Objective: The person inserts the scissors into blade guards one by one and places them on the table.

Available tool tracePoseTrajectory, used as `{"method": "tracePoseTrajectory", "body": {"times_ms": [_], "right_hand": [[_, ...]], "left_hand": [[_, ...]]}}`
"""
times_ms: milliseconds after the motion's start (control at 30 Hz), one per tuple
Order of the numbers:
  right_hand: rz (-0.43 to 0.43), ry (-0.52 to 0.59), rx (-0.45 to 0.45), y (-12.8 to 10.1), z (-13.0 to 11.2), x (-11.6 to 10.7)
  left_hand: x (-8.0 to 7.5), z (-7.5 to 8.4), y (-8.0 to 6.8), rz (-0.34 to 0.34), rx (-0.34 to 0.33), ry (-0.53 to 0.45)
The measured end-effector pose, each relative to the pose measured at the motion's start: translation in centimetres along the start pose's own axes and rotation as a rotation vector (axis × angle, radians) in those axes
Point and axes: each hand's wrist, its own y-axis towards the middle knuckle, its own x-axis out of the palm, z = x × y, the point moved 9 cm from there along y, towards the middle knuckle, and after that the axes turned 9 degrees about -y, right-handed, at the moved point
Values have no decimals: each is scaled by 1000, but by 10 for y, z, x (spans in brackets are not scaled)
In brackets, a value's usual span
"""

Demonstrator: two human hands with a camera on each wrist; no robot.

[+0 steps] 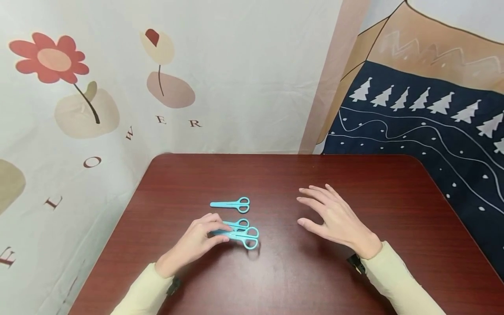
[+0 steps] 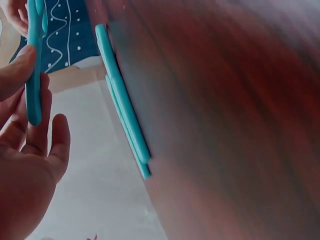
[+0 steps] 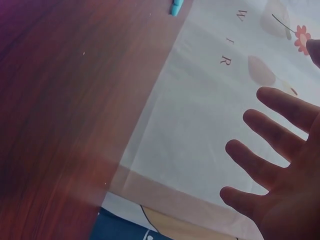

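Observation:
My left hand (image 1: 202, 236) pinches a pair of light-blue scissors (image 1: 238, 236) by the blade end, thumb on one side and fingers on the other. Their finger loops point right, and a shadow below shows them raised off the table. Just behind, partly covered by that pair and the hand, lies a second pair of scissors (image 1: 233, 224). Farther back rests a third pair of scissors (image 1: 225, 204), its blades to the left. The left wrist view shows the held scissors (image 2: 33, 85) edge-on. My right hand (image 1: 338, 221), fingers spread, hovers over the table's right side, holding nothing.
The dark red-brown wooden table (image 1: 283, 280) has rounded far corners. Behind it hangs a pale cloth (image 1: 252, 78) printed with flowers and letters. A navy cloth (image 1: 393, 127) with white trees hangs along the right.

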Motion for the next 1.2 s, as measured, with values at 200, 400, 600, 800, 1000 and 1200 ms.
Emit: {"method": "tracePoseTrajectory", "body": {"times_ms": [200,400,600,800,1000,1200], "right_hand": [[-14,-4,22,-3,6,-1],[-24,-11,38,-4,8,-1],[-23,-17,42,-4,8,-1],[-21,-18,43,-4,8,-1],[-16,-21,46,-4,8,-1],[-17,-22,51,-5,9,-2]], "left_hand": [[-8,-8,-7,-51,-44,9],[-11,-12,-11,-80,-54,14],[-3,-21,-14,-140,-107,13],[9,-29,-18,-223,-150,16],[11,-35,-21,-256,-198,40],[9,-36,-22,-268,-205,118]]}}
